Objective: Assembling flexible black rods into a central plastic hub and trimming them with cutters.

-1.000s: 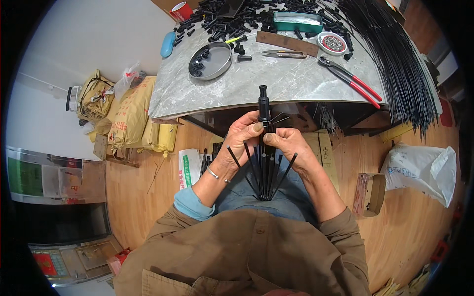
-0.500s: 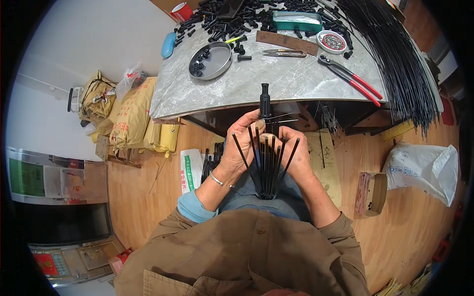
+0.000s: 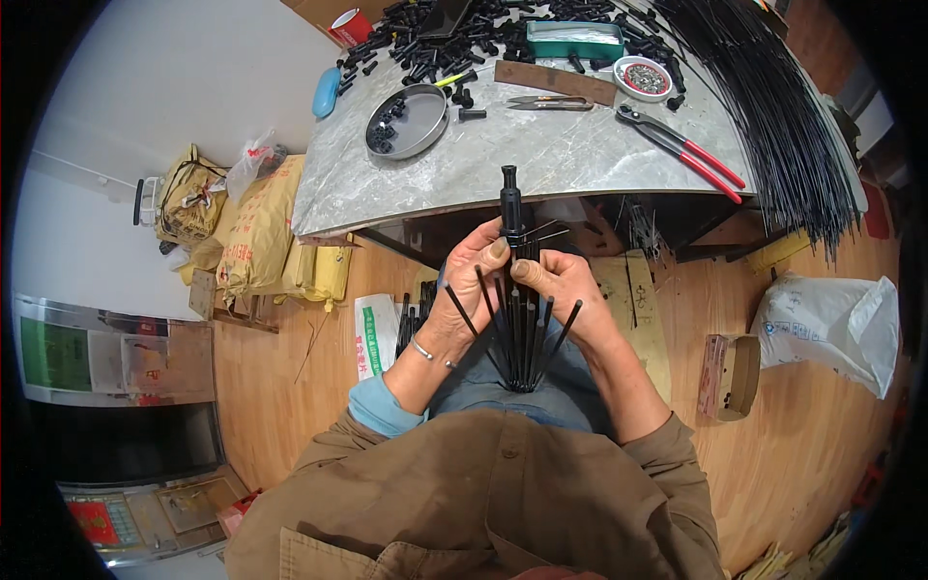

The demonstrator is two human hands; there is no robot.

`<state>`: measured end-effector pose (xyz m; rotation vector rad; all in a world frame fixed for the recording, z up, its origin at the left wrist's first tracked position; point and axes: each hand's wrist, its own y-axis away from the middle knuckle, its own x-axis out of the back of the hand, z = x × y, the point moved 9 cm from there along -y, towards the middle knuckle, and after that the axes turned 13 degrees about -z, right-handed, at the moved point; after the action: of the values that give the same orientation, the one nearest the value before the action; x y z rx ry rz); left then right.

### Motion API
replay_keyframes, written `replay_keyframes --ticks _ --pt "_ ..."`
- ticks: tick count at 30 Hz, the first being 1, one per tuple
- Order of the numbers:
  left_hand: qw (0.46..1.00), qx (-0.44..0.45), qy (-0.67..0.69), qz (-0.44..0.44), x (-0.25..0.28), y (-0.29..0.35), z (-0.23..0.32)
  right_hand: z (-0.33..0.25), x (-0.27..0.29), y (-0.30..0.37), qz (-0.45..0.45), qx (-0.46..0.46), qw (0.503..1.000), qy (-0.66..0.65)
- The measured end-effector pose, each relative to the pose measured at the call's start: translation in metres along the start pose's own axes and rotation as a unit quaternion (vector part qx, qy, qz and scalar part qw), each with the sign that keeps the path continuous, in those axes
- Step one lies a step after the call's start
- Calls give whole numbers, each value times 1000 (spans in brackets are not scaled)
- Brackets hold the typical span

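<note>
In front of my lap stands an umbrella-like frame: a black plastic tube piece (image 3: 510, 203) at its far end, with thin black rods (image 3: 523, 353) splaying toward me, some with blunt tips. Fingers and thumb of my left hand (image 3: 474, 269) are closed round it just below the tube piece. My right hand (image 3: 572, 290) pinches it slightly lower, thumb pressed on the rods. Between the hands, thin wire-like ends (image 3: 549, 232) stick out to the right. My palms hide where the rods join the tube piece.
The grey table (image 3: 319, 198) ahead carries a round tray (image 3: 425, 135), scissors-like snips (image 3: 551, 103), red-handled pliers (image 3: 681, 153), a green box (image 3: 577, 41), a bowl of small metal parts (image 3: 642, 79), black plastic pieces and a rod bundle (image 3: 783, 126). Sacks (image 3: 256, 237) stand left; a white bag (image 3: 831, 329) lies right.
The right thumb has come up into view against the rods, and the right hand sits a little lower. The frame has shifted slightly left; the wire ends now tilt more upward.
</note>
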<state>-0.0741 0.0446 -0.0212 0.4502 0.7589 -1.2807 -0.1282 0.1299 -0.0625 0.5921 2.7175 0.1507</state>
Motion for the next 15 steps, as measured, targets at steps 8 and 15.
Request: replay_keyframes --ticks 8,15 --pt "1000 -2 -20 2 -5 2 3 -21 -8 9 51 93 994 5" --pt "1000 3 -16 12 -7 4 0 -42 -4 20 129 72 971 191"
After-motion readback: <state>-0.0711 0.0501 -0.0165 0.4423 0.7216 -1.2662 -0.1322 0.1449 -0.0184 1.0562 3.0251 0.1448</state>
